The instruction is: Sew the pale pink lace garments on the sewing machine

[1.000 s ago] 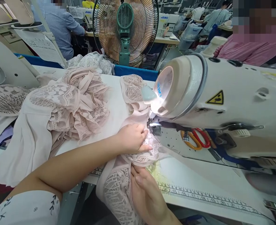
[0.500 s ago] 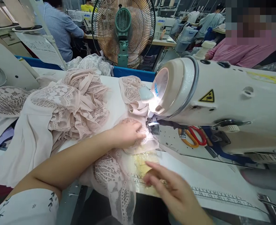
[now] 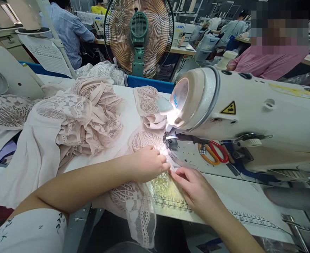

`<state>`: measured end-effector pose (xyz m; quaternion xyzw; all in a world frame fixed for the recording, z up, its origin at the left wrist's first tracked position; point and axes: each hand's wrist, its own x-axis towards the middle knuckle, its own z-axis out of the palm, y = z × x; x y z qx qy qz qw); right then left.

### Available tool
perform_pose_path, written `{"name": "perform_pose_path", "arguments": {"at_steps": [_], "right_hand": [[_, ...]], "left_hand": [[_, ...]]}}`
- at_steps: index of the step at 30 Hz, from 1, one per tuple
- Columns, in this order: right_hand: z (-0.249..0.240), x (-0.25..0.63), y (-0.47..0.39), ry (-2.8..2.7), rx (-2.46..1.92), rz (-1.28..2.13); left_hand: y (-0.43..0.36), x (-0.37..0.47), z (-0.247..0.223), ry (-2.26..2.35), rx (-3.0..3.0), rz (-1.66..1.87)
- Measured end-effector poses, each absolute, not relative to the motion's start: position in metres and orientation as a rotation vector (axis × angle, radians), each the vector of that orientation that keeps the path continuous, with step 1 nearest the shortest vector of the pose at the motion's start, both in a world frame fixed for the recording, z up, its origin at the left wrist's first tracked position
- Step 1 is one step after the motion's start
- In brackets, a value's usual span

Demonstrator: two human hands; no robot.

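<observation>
The fingers of the left hand (image 3: 149, 164) are curled close together, knuckles up, on the near part of a pale pink patterned lace piece (image 3: 145, 139); whether they pinch its edge cannot be told. The right hand (image 3: 197, 191) comes in from the other side, its thumb and forefinger drawn near each other, their tips just beside the left fingertips; what lies between them is too small to tell.

The lace piece lies flat on the white desk (image 3: 128, 102), its right side at the dark metal presser foot (image 3: 166, 139), under a bright lamp glow. Just beyond it sits a folded pale pink lace-and-cloth part (image 3: 149, 105). Below the hands, a glossy yellow translucent patch (image 3: 164, 189) covers some of the printed black ruler scale (image 3: 249, 218), and a scalloped lace length (image 3: 141, 214) hangs over the near edge.

To the right extends the white rounded sewing machine (image 3: 252, 109), with orange-and-red looped handles (image 3: 219, 151) beneath its arm. On the left is a crumpled heap of pale pink lace garments (image 3: 91, 116). Past the desk stand a green-and-black round fan (image 3: 139, 26), a person in a striped shirt (image 3: 62, 35) and a person in a pink top (image 3: 270, 63).
</observation>
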<state>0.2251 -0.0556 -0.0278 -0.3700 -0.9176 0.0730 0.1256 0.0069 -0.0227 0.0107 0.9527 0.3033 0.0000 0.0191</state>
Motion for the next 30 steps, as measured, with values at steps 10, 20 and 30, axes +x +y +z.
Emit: {"name": "perform_pose_path", "arguments": {"at_steps": [10, 20, 30], "right_hand": [[-0.018, 0.207, -0.042, -2.826, -1.382, 0.181], [0.005, 0.18, -0.023, -2.955, -1.855, 0.308], [0.009, 0.154, -0.009, -3.045, -1.905, 0.251]], "left_hand": [[-0.014, 0.003, 0.003, 0.837, 3.078, 0.025], [0.004, -0.005, -0.003, 0.93, 3.08, 0.083], [0.02, -0.011, -0.013, 1.052, 3.145, 0.118]]}}
